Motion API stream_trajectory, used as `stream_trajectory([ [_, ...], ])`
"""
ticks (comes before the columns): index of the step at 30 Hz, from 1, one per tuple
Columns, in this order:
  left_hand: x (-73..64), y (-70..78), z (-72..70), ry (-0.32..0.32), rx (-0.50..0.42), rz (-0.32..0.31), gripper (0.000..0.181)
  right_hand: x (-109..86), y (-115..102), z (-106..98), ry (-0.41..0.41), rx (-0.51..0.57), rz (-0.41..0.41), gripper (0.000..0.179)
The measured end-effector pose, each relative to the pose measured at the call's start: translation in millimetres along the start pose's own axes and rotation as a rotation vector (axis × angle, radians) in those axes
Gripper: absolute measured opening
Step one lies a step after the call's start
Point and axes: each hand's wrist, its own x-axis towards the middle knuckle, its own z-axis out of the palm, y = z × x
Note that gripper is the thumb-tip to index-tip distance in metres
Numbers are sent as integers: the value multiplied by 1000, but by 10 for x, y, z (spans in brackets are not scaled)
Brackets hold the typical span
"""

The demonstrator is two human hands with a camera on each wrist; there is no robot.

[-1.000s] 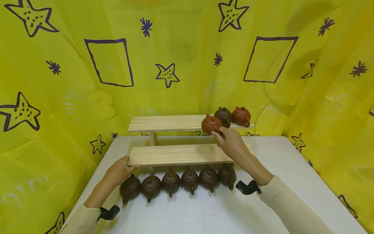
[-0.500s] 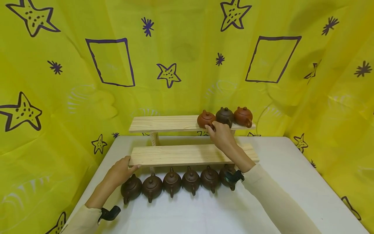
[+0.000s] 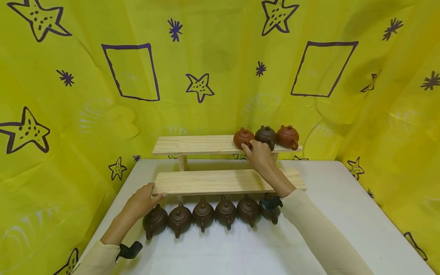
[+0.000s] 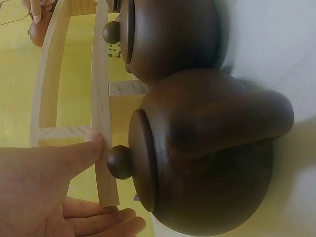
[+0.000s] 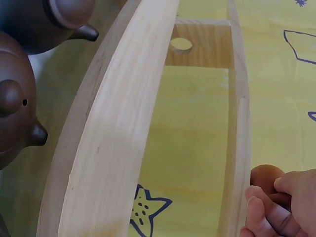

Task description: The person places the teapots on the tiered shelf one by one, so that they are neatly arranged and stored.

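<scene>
My right hand (image 3: 260,156) pinches the handle of a reddish-brown clay teapot (image 3: 242,137), which sits on the upper board of a two-tier wooden shelf (image 3: 196,145). In the right wrist view the fingers (image 5: 261,217) hide most of that teapot. Beside it on the same board stand a dark grey-brown teapot (image 3: 265,134) and another reddish teapot (image 3: 288,136). At the lower board's left end, my left hand (image 3: 139,202) grips the wood, thumb on top and fingers round the end. Right below it is a dark brown teapot (image 4: 207,158).
Several dark brown teapots (image 3: 203,214) form a row on the white table (image 3: 206,252) in front of the shelf, handles toward me. My right sleeve (image 3: 316,225) passes over the row's right end. A yellow patterned cloth (image 3: 220,49) encloses the back and sides.
My right hand has moved the reddish teapot slightly left and back, from in front of the upper board to onto it, beside the dark one. The left hand keeps its hold.
</scene>
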Motion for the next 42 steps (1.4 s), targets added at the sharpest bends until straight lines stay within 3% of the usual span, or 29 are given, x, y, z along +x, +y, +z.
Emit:
stream_trajectory([
  [10, 1, -1, -9, 2, -7, -8, 71, 60, 9, 15, 4, -2, 6, 49],
  [14, 9, 3, -12, 3, -4, -4, 71, 1, 51, -31, 3, -19, -8, 56],
  [18, 9, 7, -20, 5, 3, -5, 70, -139, 99, -132, -49, -35, -24, 57],
  [29, 7, 10, -19, -1, -11, -9, 68, -861, 365, -359, -181, -89, -42, 49],
  [33, 17, 7, 2, -1, -7, -4, 67, -1195, 498, -361, -260, -118, 1, 46],
  [37, 14, 10, 3, -3, -3, -5, 66, -1500, 624, -282, -350, -134, 95, 45],
  [42, -1, 18, -10, -2, -6, -9, 68, -1729, 753, -136, -423, -144, 164, 47],
])
